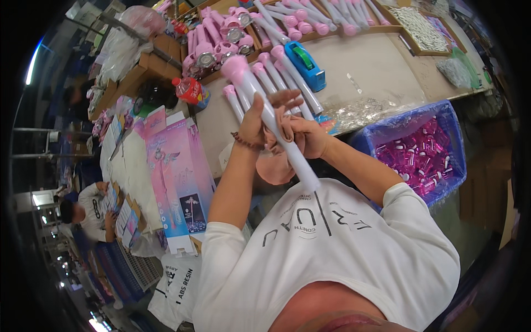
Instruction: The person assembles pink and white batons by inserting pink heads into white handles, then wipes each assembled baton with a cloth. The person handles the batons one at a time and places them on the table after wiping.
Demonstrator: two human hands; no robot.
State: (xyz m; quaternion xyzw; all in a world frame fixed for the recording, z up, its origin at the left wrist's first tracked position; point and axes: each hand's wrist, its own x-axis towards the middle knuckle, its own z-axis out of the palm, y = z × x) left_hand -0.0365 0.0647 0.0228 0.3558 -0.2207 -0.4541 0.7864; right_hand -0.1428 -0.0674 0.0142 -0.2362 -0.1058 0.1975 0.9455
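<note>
A toy wand [253, 83] with a pink flared end and a long translucent white tube slants across both my hands. Its pink end points away to the far left, and the white end comes back toward my chest. My left hand [253, 123] cradles the tube between the thumb and partly extended fingers, a beaded bracelet at the wrist. A dusty-pink cloth [275, 167] is bunched around the tube and hangs below it. My right hand [311, 135] is closed on this cloth, pressing it against the wand; some fingertips are hidden in the folds.
Several similar wands [293, 74] lie on the table beyond my hands, beside a blue tape dispenser [310, 72]. A blue bin [362, 145] of pink bottles stands right. Left are a red-capped bottle [191, 91] and printed cardboard [166, 182]. Another person [91, 213] works far left.
</note>
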